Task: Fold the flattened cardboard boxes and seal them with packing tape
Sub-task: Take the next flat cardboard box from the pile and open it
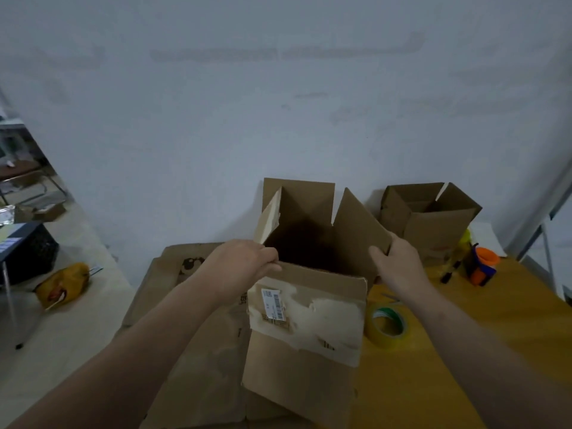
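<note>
A brown cardboard box point(305, 345) stands opened up in front of me, its top flaps raised and a white label with a barcode on its near side. My left hand point(240, 267) grips the box's upper left edge at the base of the left flap. My right hand point(397, 264) holds the right flap, thumb on its inner face. A roll of yellowish packing tape point(387, 326) lies on the wooden table point(464, 351) just right of the box.
Flattened cardboard sheets point(192, 335) lie under and left of the box. A second opened box point(430, 218) stands at the back right by the wall. An orange and blue tape dispenser point(483, 267) and a black marker point(450, 272) sit beside it. A yellow bag point(63, 284) lies on the floor at left.
</note>
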`<state>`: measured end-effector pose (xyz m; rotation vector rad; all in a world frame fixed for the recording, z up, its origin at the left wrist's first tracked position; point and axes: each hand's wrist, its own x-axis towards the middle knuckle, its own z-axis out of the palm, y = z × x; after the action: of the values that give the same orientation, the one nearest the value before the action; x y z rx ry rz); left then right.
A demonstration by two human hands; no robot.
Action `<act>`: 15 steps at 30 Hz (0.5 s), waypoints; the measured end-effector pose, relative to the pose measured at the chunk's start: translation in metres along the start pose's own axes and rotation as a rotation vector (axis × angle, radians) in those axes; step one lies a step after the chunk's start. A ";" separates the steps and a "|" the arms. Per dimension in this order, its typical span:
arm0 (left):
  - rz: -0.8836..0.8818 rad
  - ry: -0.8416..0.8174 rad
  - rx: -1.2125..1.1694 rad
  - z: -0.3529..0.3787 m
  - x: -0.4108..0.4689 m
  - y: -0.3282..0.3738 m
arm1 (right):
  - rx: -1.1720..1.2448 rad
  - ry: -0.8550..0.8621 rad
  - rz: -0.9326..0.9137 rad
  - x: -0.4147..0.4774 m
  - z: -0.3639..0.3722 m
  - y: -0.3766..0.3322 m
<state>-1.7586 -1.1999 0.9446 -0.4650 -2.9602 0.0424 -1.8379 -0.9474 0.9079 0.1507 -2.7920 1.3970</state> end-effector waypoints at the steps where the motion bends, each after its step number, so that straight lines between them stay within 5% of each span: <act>1: 0.017 0.013 0.042 0.000 0.003 -0.001 | 0.007 0.012 -0.001 -0.001 -0.001 -0.001; 7: 0.109 0.312 0.065 -0.016 -0.001 -0.008 | 0.167 0.358 -0.069 0.002 -0.009 0.000; 12: 0.086 0.062 -0.058 -0.033 0.000 -0.004 | 0.253 0.388 -0.108 -0.003 -0.008 -0.004; 15: -0.002 -0.038 0.084 -0.025 0.008 -0.013 | 0.236 0.359 -0.098 -0.003 -0.001 -0.007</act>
<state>-1.7661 -1.2093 0.9714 -0.4554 -2.9813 0.1766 -1.8347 -0.9503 0.9136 0.0327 -2.3011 1.5485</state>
